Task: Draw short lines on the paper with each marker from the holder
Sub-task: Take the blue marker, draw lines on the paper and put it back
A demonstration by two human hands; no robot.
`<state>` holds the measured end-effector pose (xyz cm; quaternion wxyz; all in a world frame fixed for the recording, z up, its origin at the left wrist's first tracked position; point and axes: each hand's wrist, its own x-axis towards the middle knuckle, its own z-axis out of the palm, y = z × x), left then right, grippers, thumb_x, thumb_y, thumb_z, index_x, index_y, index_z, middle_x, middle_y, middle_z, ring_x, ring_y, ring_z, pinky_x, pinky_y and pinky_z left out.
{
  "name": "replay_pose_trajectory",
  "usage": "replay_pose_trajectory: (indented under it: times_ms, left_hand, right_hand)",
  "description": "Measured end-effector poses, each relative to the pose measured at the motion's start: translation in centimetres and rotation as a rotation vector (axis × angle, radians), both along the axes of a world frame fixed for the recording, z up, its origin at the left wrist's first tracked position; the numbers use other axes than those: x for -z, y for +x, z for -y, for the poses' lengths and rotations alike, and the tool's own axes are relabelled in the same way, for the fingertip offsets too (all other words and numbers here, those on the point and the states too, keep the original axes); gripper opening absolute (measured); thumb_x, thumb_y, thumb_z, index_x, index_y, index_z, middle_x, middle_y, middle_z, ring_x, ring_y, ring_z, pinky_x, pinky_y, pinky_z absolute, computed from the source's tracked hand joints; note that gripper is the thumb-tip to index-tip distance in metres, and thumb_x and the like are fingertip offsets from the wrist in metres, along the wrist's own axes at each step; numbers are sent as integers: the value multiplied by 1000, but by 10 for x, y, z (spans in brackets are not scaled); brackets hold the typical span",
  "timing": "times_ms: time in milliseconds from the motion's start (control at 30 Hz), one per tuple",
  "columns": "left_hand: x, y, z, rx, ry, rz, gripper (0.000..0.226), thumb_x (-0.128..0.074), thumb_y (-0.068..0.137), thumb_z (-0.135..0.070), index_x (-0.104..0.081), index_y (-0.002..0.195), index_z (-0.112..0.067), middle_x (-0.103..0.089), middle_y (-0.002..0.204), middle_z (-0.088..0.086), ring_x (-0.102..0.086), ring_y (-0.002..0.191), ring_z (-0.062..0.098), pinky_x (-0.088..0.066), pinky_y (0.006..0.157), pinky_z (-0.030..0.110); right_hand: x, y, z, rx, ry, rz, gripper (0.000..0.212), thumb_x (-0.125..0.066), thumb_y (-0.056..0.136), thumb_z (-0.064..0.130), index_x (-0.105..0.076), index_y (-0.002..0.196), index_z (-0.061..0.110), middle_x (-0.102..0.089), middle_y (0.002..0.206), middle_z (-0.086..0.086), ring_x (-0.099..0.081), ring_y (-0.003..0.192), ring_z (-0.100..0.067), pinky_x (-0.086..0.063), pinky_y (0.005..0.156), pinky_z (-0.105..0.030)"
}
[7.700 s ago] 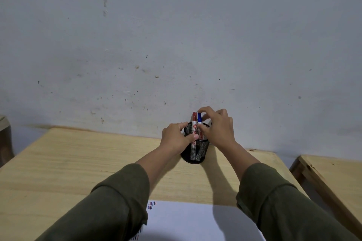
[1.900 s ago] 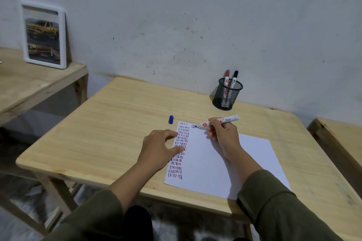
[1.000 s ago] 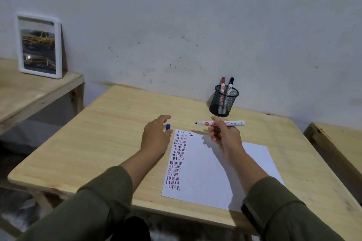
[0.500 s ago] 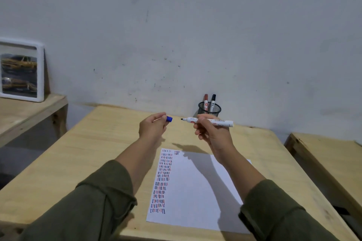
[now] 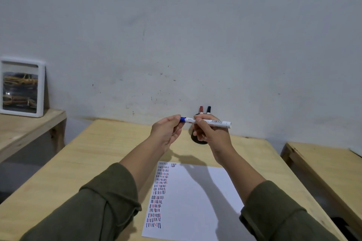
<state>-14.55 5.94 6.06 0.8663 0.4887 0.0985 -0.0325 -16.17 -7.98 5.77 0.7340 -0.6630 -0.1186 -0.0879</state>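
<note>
My right hand (image 5: pixel 210 133) holds a white marker (image 5: pixel 213 122) level above the table. My left hand (image 5: pixel 166 131) pinches its blue cap (image 5: pixel 183 119), which sits on the marker's tip. Behind my hands stands the black mesh holder (image 5: pixel 197 140), mostly hidden, with a red marker (image 5: pixel 201 109) and a black marker (image 5: pixel 208 109) sticking up. The white paper (image 5: pixel 194 201) lies on the wooden table (image 5: pixel 88 162) below, with a column of short red, blue and black lines (image 5: pixel 159 191) along its left edge.
A framed picture of yellow cars (image 5: pixel 20 86) leans on the wall on a lower wooden bench (image 5: pixel 23 129) at the left. Another wooden bench (image 5: pixel 323 162) stands at the right. The grey wall (image 5: pixel 176 35) runs right behind the table.
My left hand picked the blue cap up from the table and brought it onto the marker's tip. Both hands rose above the paper, in front of the holder.
</note>
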Motion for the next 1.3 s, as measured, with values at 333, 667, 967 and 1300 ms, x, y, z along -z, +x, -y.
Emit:
replay_pose_trajectory:
  times_ms: [333, 667, 967, 1300]
  left_hand:
    - [-14, -4, 12, -34, -104, -31, 10, -56, 90, -8, -58, 83, -15, -63, 81, 4, -61, 73, 10, -48, 69, 20]
    - [9, -7, 33, -175, -64, 12, 11, -60, 88, -6, -62, 98, -10, -66, 81, 2, -61, 71, 10, -49, 74, 19]
    - [-9, 22, 21, 27, -30, 112, 21, -51, 93, -7, -61, 112, -7, -67, 89, 4, -60, 75, 12, -52, 76, 25]
    - [0, 78, 32, 71, 662, 199, 38, -68, 80, -29, -64, 117, -21, -67, 117, 3, -61, 110, 16, -43, 102, 31]
  right_hand:
    - [-10, -8, 2, 35, -139, 78, 17, -60, 88, 12, -73, 87, 22, -67, 70, -1, -60, 64, -12, -45, 64, -31]
    - [15, -9, 3, -87, 396, -249, 13, -53, 92, 9, -64, 99, 5, -60, 75, -12, -58, 59, -13, -52, 61, -19]
    - [-8, -10, 36, -500, 318, -269, 64, -70, 73, 39, -57, 126, 4, -65, 120, -16, -65, 104, -26, -54, 84, -30]
    - [-21, 56, 58, 58, 50, -138, 35, -58, 88, 0, -43, 110, 22, -71, 91, -9, -65, 76, -17, -47, 69, -31]
